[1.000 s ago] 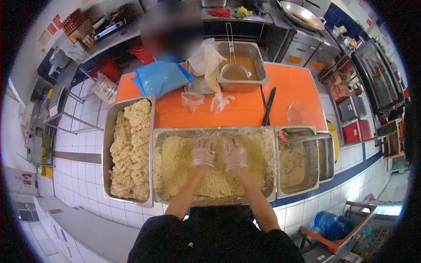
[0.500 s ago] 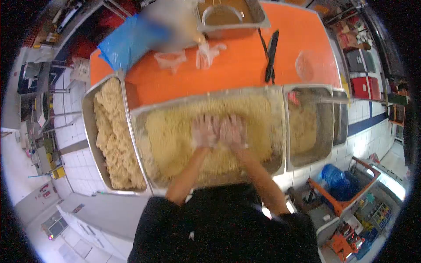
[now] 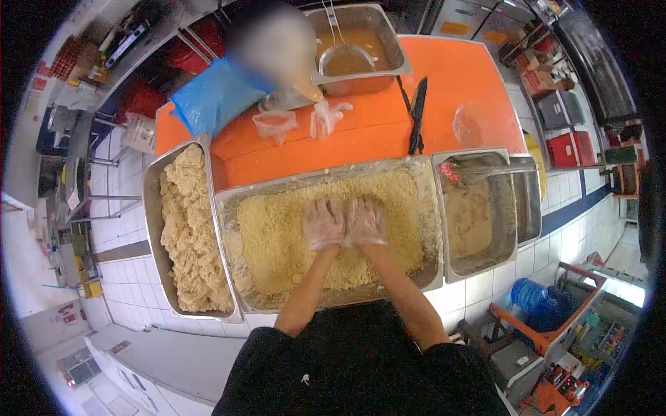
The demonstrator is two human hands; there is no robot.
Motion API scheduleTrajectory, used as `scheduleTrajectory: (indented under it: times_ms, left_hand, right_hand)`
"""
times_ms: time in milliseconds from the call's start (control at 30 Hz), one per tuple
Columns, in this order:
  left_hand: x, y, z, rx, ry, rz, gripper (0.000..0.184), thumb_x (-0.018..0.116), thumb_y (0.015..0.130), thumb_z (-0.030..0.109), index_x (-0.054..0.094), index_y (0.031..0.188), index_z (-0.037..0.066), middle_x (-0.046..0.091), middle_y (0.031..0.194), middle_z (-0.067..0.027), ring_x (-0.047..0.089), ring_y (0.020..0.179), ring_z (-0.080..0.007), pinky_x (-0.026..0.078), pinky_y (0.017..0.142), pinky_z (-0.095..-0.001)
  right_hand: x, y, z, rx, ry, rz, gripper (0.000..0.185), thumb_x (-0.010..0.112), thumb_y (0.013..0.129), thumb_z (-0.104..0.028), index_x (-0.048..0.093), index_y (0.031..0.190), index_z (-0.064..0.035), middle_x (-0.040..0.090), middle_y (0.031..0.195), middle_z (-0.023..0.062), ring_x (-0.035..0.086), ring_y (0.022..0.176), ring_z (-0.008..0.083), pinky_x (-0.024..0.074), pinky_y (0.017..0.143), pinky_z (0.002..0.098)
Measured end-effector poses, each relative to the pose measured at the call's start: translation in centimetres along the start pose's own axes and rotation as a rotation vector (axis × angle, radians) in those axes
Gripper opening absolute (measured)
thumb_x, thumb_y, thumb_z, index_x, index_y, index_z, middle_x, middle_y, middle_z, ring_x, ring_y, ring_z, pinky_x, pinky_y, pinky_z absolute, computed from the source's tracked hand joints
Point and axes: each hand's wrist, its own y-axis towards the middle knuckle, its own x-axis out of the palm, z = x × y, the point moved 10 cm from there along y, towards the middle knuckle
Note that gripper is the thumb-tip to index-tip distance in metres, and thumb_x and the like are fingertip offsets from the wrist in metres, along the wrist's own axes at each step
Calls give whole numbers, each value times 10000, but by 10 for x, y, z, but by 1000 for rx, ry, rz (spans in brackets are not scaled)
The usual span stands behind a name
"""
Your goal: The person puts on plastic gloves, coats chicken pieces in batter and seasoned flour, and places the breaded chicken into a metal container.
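- Middle tray is sitting along the orange table's near edge, holding yellowish crumbs.
- Left tray is standing by the near left corner, carrying pale, clumpy pieces.
- Right tray is holding cloudy liquid (something red-ended is leaning inside).
- Left hand and right hand, clear-gloved, are resting palms down on the crumbs, side by side, fingers unclenched, pointing toward the tray's far edge.
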Motion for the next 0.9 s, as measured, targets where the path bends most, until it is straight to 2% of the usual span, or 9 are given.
scheduleTrajectory:
  times_ms: [167, 233, 333, 467, 533, 600, 667, 800, 900]
  left_hand:
    - [12, -9, -8, -19, 28, 82, 341, 477, 889, 348, 552, 1026, 44, 561, 1002, -171, 527, 979, -348, 388, 880, -463]
    - [5, -37, -15, -22, 68, 109, 329, 479, 886, 347, 550, 1036, 63, 559, 1002, -164, 527, 974, -341, 388, 878, -454]
    - [-6, -6, -10, -85, 67, -24, 349, 467, 894, 362, 571, 1093, 96, 565, 1097, -172, 519, 1060, -342, 375, 932, -454]
    - [-5, -13, -42, -261, 68, -376, 481, 405, 915, 451, 586, 1175, 89, 545, 1248, -178, 489, 1182, -330, 371, 985, -445]
    - [5, -22, -70, -307, 66, -554, 532, 395, 915, 493, 589, 1196, 85, 545, 1266, -179, 489, 1199, -327, 381, 989, -435]
    - [22, -29, -46, 380, 36, -325, 646, 405, 876, 593, 586, 1205, 67, 590, 1196, -188, 530, 1147, -346, 418, 954, -441]
    - [49, -26, -60, 325, 2, -484, 665, 444, 850, 604, 576, 1219, 67, 590, 1189, -200, 528, 1148, -356, 419, 958, -440]
    - [88, -34, -79, 236, 105, -892, 667, 567, 789, 573, 590, 1174, 29, 584, 1177, -230, 531, 1138, -372, 425, 958, -443]
    - [80, -22, -77, 223, 88, -674, 604, 637, 767, 519, 629, 1075, -1, 624, 1072, -244, 590, 1042, -377, 466, 887, -448]
  right_hand:
    - [1, -12, 9, 105, -67, 183, 437, 469, 883, -272, 535, 1202, 19, 583, 1128, 222, 557, 1011, 396, 416, 910, 529]
    - [25, -33, -1, -45, -3, -134, 448, 488, 863, -226, 515, 1242, 11, 550, 1197, 219, 523, 1071, 403, 406, 930, 529]
    - [-2, -22, -10, -19, 45, -2, 490, 457, 894, -255, 429, 1333, -40, 488, 1292, 221, 413, 1217, 425, 287, 1017, 577]
    - [-37, -17, -14, -212, -190, -105, 603, 570, 814, -282, 406, 1349, -58, 541, 1235, 209, 502, 1129, 409, 378, 968, 528]
    - [-45, -20, 14, 6, 211, -275, 636, 650, 736, -323, 479, 1291, -66, 592, 1145, 205, 559, 1040, 392, 426, 923, 478]
    - [-16, -19, 27, -176, 241, -349, 586, 703, 681, -353, 570, 1173, -63, 624, 1061, 211, 591, 977, 379, 459, 876, 445]
    - [-39, -15, -5, -439, 114, -351, 532, 729, 652, -369, 636, 1074, -58, 638, 1007, 220, 604, 944, 371, 475, 843, 429]
    - [-46, -23, -11, -349, -206, -478, 398, 735, 646, -389, 683, 859, -57, 654, 915, 191, 615, 906, 353, 481, 792, 455]
    - [-77, -28, -11, -433, -235, -351, 404, 718, 667, -409, 677, 872, -63, 656, 917, 174, 618, 898, 341, 486, 790, 445]
